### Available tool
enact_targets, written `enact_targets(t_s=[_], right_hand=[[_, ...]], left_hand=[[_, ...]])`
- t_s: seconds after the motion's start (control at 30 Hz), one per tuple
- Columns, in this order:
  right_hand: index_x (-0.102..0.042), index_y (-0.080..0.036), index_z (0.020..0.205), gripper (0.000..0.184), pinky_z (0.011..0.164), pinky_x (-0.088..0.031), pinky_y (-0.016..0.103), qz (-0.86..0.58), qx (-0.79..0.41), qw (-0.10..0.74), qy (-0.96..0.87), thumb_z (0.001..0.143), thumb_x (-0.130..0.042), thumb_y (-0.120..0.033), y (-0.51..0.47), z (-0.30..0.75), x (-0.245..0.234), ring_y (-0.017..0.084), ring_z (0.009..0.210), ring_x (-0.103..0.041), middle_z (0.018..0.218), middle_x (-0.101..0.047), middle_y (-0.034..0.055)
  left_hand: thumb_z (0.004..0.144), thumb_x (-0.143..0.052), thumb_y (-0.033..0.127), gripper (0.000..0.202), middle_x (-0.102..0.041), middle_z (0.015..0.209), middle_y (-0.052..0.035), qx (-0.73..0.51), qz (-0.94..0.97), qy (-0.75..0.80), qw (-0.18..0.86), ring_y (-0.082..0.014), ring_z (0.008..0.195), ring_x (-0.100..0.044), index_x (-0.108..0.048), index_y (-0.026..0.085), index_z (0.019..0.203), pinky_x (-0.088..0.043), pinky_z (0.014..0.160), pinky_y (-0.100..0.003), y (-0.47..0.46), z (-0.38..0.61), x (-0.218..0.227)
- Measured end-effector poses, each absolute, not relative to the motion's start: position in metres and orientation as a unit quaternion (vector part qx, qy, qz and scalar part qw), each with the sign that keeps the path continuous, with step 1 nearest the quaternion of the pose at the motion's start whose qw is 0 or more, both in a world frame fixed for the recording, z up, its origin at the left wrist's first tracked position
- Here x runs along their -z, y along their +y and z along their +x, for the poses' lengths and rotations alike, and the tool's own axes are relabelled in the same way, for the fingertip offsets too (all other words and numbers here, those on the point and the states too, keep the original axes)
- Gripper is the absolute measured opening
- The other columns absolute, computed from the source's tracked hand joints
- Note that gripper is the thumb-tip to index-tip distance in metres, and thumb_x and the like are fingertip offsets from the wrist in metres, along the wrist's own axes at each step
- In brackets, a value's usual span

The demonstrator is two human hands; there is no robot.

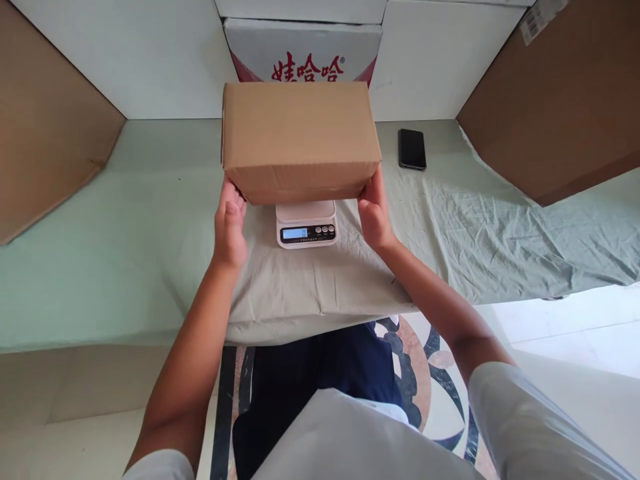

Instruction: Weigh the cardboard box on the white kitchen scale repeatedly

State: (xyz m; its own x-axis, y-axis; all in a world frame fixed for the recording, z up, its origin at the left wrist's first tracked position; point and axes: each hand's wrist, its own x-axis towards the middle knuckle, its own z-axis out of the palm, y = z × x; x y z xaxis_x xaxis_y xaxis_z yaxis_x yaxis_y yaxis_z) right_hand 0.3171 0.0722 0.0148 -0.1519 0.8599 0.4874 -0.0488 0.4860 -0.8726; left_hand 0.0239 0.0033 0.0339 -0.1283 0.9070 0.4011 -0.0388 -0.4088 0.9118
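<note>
A brown cardboard box (300, 127) is held between my two hands over a white digital kitchen scale (307, 235). My left hand (231, 223) grips the box's lower left corner, its fingertips tucked under the edge. At the lower right corner, my right hand (374, 212) holds the box with its fingers partly hidden beneath. The box covers most of the scale's platform; whether it touches the platform cannot be seen. The lit display at the scale's front appears to read 0, with several round buttons beside it.
A black phone (413, 149) lies right of the box on the green cloth (165, 267) covering the table. Large brown cardboard boxes stand at the left (50, 120) and right (565, 100). A white carton with red lettering (305, 50) is behind, between white panels.
</note>
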Motion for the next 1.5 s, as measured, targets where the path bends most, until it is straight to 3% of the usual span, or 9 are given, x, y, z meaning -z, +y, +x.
enact_targets(t_s=[0.17,0.4,0.6,0.77,1.0,1.3,1.4,1.5], right_hand=[[-0.039,-0.055,0.175,0.109,0.157,-0.020,0.054,-0.323,-0.403,0.588,-0.622,0.078,-0.065,-0.098,0.053,0.321,0.001,0.033,0.189,-0.015,0.192,-0.038,-0.0148],[-0.042,-0.056,0.173,0.104,0.157,-0.020,0.053,-0.308,-0.413,0.594,-0.618,0.080,-0.067,-0.095,0.056,0.317,0.005,0.032,0.188,-0.022,0.191,-0.040,-0.0154],[-0.039,-0.055,0.175,0.112,0.158,-0.019,0.053,-0.331,-0.415,0.588,-0.610,0.076,-0.066,-0.098,0.057,0.316,0.006,0.032,0.188,-0.021,0.191,-0.040,-0.0146],[-0.041,-0.051,0.175,0.107,0.156,-0.022,0.052,-0.313,-0.415,0.596,-0.612,0.080,-0.067,-0.092,0.060,0.315,0.011,0.032,0.187,-0.025,0.191,-0.041,-0.0108],[-0.036,-0.048,0.179,0.111,0.155,-0.028,0.054,-0.327,-0.396,0.582,-0.630,0.082,-0.062,-0.096,0.061,0.316,0.011,0.032,0.187,-0.027,0.192,-0.040,-0.0078],[-0.041,-0.048,0.174,0.100,0.154,-0.027,0.054,-0.298,-0.409,0.600,-0.620,0.085,-0.068,-0.085,0.060,0.315,0.018,0.033,0.185,-0.030,0.190,-0.043,-0.0066],[-0.038,-0.048,0.176,0.106,0.154,-0.029,0.055,-0.322,-0.401,0.591,-0.621,0.083,-0.065,-0.090,0.061,0.315,0.020,0.033,0.185,-0.030,0.191,-0.043,-0.0052],[-0.035,-0.046,0.178,0.115,0.153,-0.030,0.056,-0.341,-0.408,0.578,-0.619,0.078,-0.064,-0.095,0.059,0.314,0.017,0.035,0.184,-0.031,0.190,-0.043,-0.0032]], left_hand=[[0.087,-0.067,0.102,0.108,-0.056,0.180,-0.0098,-0.632,0.532,0.422,0.374,-0.0413,0.182,-0.028,-0.063,0.034,0.170,-0.024,0.149,-0.053,-0.014,0.034,-0.023],[0.100,-0.056,0.094,0.092,-0.058,0.179,-0.0116,-0.639,0.541,0.406,0.365,-0.0397,0.179,-0.036,-0.067,0.030,0.165,-0.032,0.144,-0.049,-0.014,0.032,-0.014],[0.094,-0.058,0.099,0.095,-0.056,0.180,-0.0128,-0.637,0.513,0.422,0.391,-0.0406,0.180,-0.032,-0.070,0.031,0.161,-0.024,0.147,-0.053,-0.017,0.032,-0.010],[0.090,-0.060,0.101,0.100,-0.053,0.182,-0.0156,-0.641,0.488,0.432,0.405,-0.0434,0.181,-0.029,-0.071,0.031,0.160,-0.020,0.148,-0.059,-0.016,0.032,-0.011],[0.081,-0.064,0.105,0.106,-0.050,0.185,-0.0027,-0.620,0.489,0.437,0.432,-0.0380,0.182,-0.028,-0.062,0.048,0.170,-0.023,0.149,-0.056,-0.013,0.026,-0.008],[0.083,-0.067,0.101,0.103,-0.048,0.186,-0.0080,-0.630,0.482,0.434,0.427,-0.0402,0.182,-0.027,-0.066,0.040,0.165,-0.023,0.148,-0.057,-0.010,0.026,-0.005],[0.082,-0.071,0.098,0.104,-0.049,0.185,-0.0149,-0.639,0.472,0.430,0.429,-0.0445,0.181,-0.030,-0.068,0.032,0.162,-0.022,0.147,-0.060,-0.010,0.028,-0.008],[0.081,-0.073,0.098,0.104,-0.051,0.183,-0.0159,-0.638,0.477,0.424,0.431,-0.0451,0.180,-0.032,-0.068,0.031,0.161,-0.024,0.146,-0.059,-0.009,0.028,-0.011]])
